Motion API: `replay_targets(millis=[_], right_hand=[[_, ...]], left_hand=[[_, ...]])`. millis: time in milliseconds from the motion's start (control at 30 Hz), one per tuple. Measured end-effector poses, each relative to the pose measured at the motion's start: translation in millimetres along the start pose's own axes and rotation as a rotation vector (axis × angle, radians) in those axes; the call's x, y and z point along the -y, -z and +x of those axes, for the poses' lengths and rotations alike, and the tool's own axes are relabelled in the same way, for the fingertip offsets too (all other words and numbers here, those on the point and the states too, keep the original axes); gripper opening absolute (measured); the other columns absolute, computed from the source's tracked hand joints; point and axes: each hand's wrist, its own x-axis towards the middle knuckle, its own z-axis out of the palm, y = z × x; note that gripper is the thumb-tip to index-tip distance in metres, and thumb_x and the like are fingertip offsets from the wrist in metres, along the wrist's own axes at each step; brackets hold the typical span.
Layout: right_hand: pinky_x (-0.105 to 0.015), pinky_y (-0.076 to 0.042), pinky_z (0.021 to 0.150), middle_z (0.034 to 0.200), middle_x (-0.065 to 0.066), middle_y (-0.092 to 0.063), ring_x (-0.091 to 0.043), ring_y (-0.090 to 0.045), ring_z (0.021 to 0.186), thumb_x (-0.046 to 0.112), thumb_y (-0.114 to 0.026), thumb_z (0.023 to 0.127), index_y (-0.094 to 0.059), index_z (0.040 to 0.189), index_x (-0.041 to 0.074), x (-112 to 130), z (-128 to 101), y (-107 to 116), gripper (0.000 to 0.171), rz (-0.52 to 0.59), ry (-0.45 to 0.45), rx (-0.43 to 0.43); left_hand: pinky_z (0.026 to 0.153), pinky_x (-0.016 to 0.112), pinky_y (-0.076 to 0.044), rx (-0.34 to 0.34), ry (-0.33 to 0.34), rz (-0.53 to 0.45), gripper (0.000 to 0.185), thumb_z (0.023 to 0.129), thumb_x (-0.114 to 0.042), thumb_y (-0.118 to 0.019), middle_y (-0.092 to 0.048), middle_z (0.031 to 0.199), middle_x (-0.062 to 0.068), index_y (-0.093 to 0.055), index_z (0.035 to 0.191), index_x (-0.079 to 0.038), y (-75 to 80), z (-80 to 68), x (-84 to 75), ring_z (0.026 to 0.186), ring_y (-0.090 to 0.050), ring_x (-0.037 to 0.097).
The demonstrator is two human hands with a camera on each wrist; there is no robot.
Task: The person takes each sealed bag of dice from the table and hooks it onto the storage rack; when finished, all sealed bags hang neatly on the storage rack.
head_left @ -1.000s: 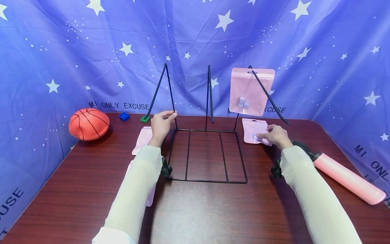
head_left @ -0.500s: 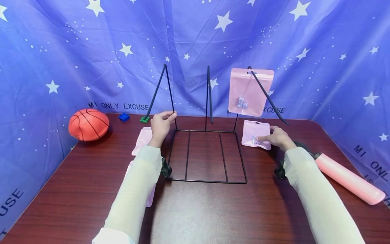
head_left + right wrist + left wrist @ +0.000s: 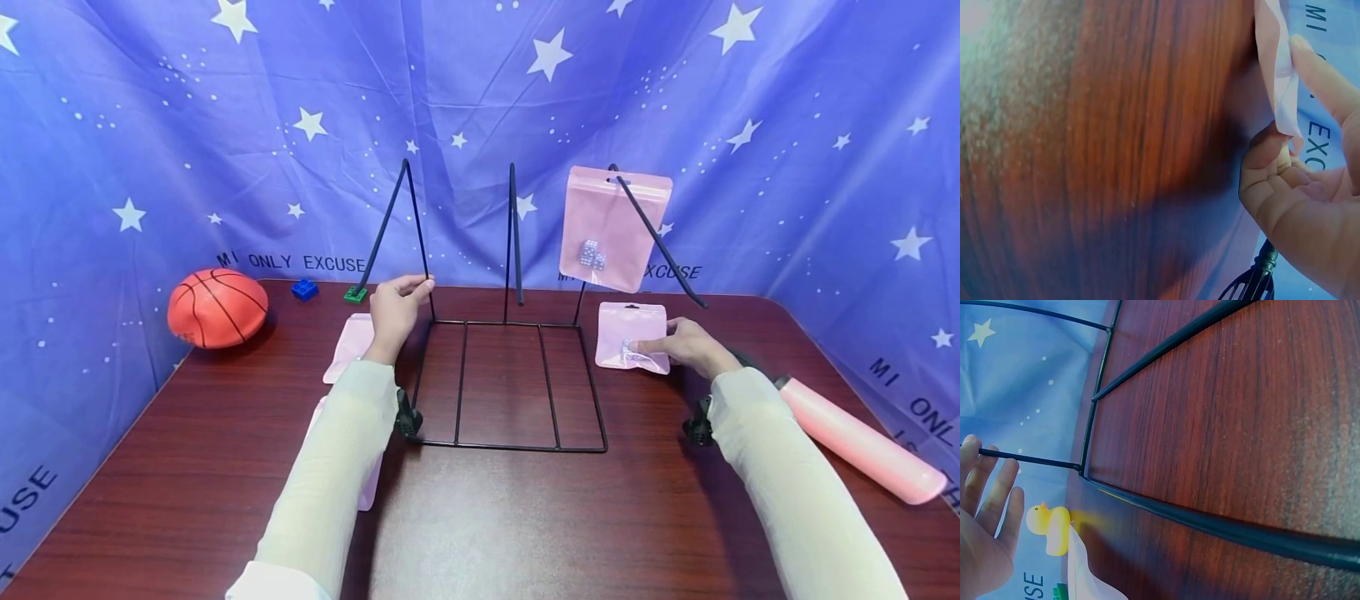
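Your right hand (image 3: 686, 346) pinches the right edge of the pouch (image 3: 632, 336), thumb under and fingers (image 3: 1322, 75) over; the pouch sits lifted off the table (image 3: 487, 517), just right of the rack (image 3: 510, 383). Your left hand (image 3: 393, 308) holds the rack's left upright wire, fingers loosely curled around it.

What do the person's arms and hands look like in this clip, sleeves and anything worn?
Both arms wear long, close-fitting pale cream sleeves that end at the wrists. The left hand and right hand are bare, with no gloves, rings or markings visible. A small black camera mount sits under each wrist.
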Motion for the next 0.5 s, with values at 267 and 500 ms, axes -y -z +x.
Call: replay_targets(millis=[267, 500], right_hand=[[-0.024, -0.051, 0.073, 0.106, -0.012, -0.054, -0.012, -0.054, 0.085, 0.024, -0.066, 0.098, -0.022, 0.143, -0.022, -1.8, -5.9, 2.6, 0.079, 0.160, -0.026, 0.069], [-0.021, -0.048, 0.068, 0.083, 0.005, -0.051, -0.005, -0.049, 0.073, 0.018, -0.057, 0.103, -0.029, 0.141, -0.018, -4.9, -4.7, 3.6, 0.059, 0.238, -0.014, 0.078]], left_hand=[[0.092, 0.033, -0.056, 0.002, 0.006, -0.013, 0.024, 0.097, -0.018, -0.073, -0.076, 0.109, 0.012, -0.077, 0.116, -0.006, -1.1, 0.4, 1.1, 0.095, -0.075, 0.027], [0.095, 0.032, -0.054, -0.002, 0.006, -0.001, 0.025, 0.096, -0.019, -0.073, -0.076, 0.110, 0.012, -0.077, 0.117, -0.006, -0.3, 0.8, 1.1, 0.095, -0.075, 0.026]])
